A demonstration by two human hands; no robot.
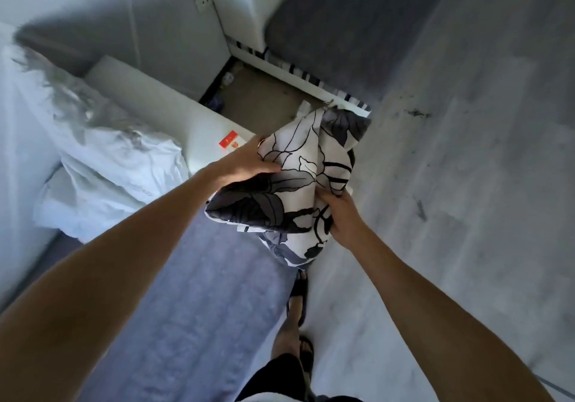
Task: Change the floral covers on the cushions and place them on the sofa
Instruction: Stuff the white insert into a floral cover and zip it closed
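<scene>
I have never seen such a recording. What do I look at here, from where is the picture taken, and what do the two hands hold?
There is no machine: a person wears a camera on the head, looking down at their own arms. The left hand and right hand both grip a floral cushion, held in the air. Below are a grey sofa seat with a white bundle of cloth, a pale floor, and the person's sandalled feet. A small red and white box lies on a white surface.

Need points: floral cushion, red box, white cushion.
floral cushion (298, 184), head view, middle of the patterned cover held by both hands
red box (229, 143), head view, its red top face
white cushion (124, 165), head view, crumpled upper face
</scene>
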